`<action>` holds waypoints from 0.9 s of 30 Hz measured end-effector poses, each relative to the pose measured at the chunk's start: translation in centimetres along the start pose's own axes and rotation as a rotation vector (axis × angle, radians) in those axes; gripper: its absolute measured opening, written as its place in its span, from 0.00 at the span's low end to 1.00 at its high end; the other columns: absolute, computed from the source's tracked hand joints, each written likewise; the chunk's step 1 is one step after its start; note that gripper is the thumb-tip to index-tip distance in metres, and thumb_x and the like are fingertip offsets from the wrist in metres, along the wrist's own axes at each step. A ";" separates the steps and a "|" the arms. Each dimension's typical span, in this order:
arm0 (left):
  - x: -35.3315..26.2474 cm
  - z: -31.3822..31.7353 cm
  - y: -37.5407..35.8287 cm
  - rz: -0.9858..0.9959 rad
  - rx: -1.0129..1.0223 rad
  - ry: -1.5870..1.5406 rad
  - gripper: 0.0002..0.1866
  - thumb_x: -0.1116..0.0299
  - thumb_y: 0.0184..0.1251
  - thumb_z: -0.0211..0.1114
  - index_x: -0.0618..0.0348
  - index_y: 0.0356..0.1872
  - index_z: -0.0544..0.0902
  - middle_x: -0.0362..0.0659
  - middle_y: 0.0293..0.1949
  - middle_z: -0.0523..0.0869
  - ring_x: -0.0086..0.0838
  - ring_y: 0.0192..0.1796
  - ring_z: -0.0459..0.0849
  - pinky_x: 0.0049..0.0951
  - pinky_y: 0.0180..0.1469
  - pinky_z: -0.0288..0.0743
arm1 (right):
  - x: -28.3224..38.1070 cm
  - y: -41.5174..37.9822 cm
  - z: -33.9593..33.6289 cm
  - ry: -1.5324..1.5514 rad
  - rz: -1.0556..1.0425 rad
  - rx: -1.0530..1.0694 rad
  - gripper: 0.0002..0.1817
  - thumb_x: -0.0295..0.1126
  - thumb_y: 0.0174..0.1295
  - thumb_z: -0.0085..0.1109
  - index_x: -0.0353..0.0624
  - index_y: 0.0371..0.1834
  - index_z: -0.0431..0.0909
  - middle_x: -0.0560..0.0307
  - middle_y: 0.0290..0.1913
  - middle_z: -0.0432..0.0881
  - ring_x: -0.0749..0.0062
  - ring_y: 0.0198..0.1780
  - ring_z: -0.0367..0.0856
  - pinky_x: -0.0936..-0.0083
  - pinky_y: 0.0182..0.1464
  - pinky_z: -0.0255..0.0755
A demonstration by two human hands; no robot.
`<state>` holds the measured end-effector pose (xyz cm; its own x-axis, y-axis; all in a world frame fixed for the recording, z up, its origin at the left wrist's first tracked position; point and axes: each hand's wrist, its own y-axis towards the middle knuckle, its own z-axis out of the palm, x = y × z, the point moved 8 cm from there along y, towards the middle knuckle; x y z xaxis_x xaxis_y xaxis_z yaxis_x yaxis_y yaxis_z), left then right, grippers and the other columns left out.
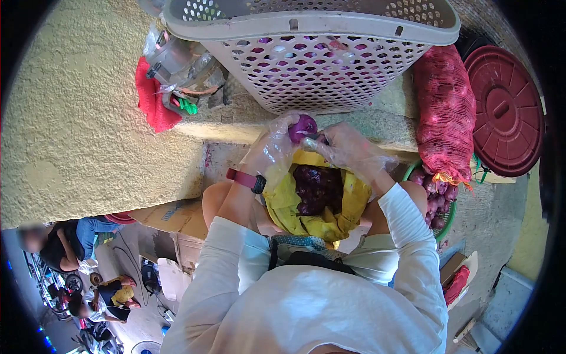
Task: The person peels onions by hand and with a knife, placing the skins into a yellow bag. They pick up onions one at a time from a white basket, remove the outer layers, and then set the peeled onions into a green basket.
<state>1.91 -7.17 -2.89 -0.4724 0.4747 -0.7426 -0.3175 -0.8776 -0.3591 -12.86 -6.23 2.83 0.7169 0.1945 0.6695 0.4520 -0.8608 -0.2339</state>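
My left hand (275,146), in a clear plastic glove, is closed around a peeled purple onion (303,128). Against the onion's lower right side is my gloved right hand (343,144), fingers closed on what looks like a small knife (321,140), mostly hidden by the fingers. Both hands are above a yellow bag (282,203) that stands open between my knees, with dark red onion skins (318,190) inside. Just beyond the hands stands a large pale perforated basket (312,28), and purple onions show through its holes.
A red mesh sack of onions (445,109) leans at the right, beside a dark red round lid (504,112). Under the sack is a green basket (446,227) of onions. Plastic bags and a container (177,62) lie on the left ledge. Two people sit at lower left.
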 end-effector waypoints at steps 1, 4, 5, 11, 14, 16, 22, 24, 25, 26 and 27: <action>0.2 0.1 0.0 -0.024 0.048 -0.037 0.17 0.62 0.77 0.62 0.62 0.58 0.81 0.45 0.50 0.86 0.34 0.52 0.87 0.35 0.54 0.85 | 0.5 -0.1 0.0 -0.020 -0.057 0.011 0.35 0.68 0.66 0.57 0.43 0.30 0.90 0.40 0.27 0.85 0.42 0.32 0.84 0.53 0.38 0.77; 0.3 0.1 -0.2 -0.025 0.049 -0.098 0.18 0.62 0.77 0.62 0.62 0.60 0.79 0.46 0.53 0.85 0.36 0.55 0.86 0.39 0.59 0.84 | 1.0 -0.4 1.2 -0.047 -0.131 0.099 0.35 0.68 0.66 0.58 0.42 0.28 0.88 0.42 0.27 0.85 0.44 0.32 0.84 0.54 0.38 0.76; 0.2 -0.3 -0.3 -0.002 0.004 -0.120 0.18 0.63 0.77 0.62 0.61 0.61 0.78 0.46 0.54 0.84 0.36 0.56 0.86 0.42 0.61 0.84 | 1.1 -0.6 2.1 -0.053 -0.146 0.174 0.35 0.68 0.66 0.58 0.41 0.28 0.88 0.42 0.27 0.85 0.45 0.32 0.84 0.55 0.39 0.76; -0.4 -0.3 0.0 -0.025 0.112 -0.077 0.17 0.63 0.77 0.62 0.62 0.60 0.79 0.48 0.58 0.83 0.38 0.60 0.84 0.50 0.64 0.81 | 0.7 -1.8 5.5 -0.343 -0.181 0.321 0.39 0.72 0.65 0.56 0.41 0.30 0.88 0.44 0.29 0.86 0.46 0.34 0.86 0.53 0.39 0.77; 0.2 -0.9 0.5 0.005 0.126 -0.135 0.18 0.63 0.77 0.62 0.63 0.60 0.79 0.49 0.58 0.83 0.39 0.60 0.85 0.50 0.64 0.82 | 0.3 -1.9 6.3 -0.520 -0.199 0.287 0.40 0.73 0.65 0.53 0.41 0.32 0.88 0.43 0.32 0.87 0.45 0.38 0.88 0.52 0.42 0.79; 0.0 -0.4 0.6 -0.023 0.109 -0.133 0.18 0.62 0.78 0.62 0.63 0.60 0.79 0.49 0.57 0.84 0.39 0.60 0.85 0.50 0.64 0.82 | -0.6 -1.6 7.4 -0.549 -0.218 0.262 0.41 0.74 0.65 0.52 0.41 0.33 0.88 0.42 0.34 0.88 0.44 0.39 0.88 0.52 0.43 0.80; 0.1 -0.3 0.7 -0.037 0.041 -0.160 0.17 0.61 0.79 0.61 0.62 0.58 0.79 0.50 0.55 0.85 0.39 0.59 0.86 0.48 0.61 0.84 | -0.5 -1.2 6.2 -0.540 -0.142 0.188 0.45 0.78 0.62 0.49 0.39 0.35 0.87 0.41 0.34 0.87 0.44 0.40 0.88 0.51 0.42 0.81; -0.2 -0.2 0.5 -0.029 0.011 -0.173 0.17 0.60 0.80 0.61 0.61 0.58 0.79 0.50 0.55 0.85 0.39 0.59 0.86 0.47 0.60 0.84 | 0.5 -1.7 5.7 -0.602 -0.150 0.295 0.46 0.79 0.60 0.50 0.38 0.34 0.87 0.41 0.33 0.87 0.44 0.39 0.89 0.51 0.41 0.81; -0.3 -0.1 0.3 -0.044 0.003 -0.175 0.17 0.59 0.80 0.61 0.61 0.58 0.79 0.50 0.55 0.85 0.38 0.59 0.86 0.47 0.60 0.84 | 0.9 -1.6 5.3 -0.602 -0.150 0.295 0.46 0.79 0.60 0.50 0.38 0.34 0.87 0.41 0.33 0.87 0.44 0.39 0.89 0.51 0.41 0.81; -0.3 0.0 0.1 -0.060 -0.005 -0.176 0.17 0.58 0.80 0.61 0.60 0.58 0.79 0.49 0.55 0.85 0.38 0.59 0.86 0.47 0.60 0.84 | 1.0 -1.7 5.3 -0.600 -0.138 0.353 0.46 0.78 0.59 0.52 0.38 0.34 0.87 0.41 0.33 0.87 0.45 0.39 0.89 0.51 0.40 0.81; -0.2 -0.1 0.0 -0.059 -0.005 -0.176 0.17 0.58 0.80 0.61 0.60 0.58 0.79 0.49 0.55 0.85 0.38 0.59 0.86 0.47 0.60 0.84 | 0.9 -1.8 5.5 -0.598 -0.125 0.411 0.45 0.78 0.58 0.54 0.38 0.33 0.87 0.42 0.33 0.87 0.45 0.39 0.89 0.52 0.40 0.81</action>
<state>2.04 -7.31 -2.76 -0.5898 0.5294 -0.6098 -0.3453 -0.8480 -0.4021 -10.10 -1.93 0.01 0.7609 0.6041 0.2367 0.6276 -0.5927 -0.5048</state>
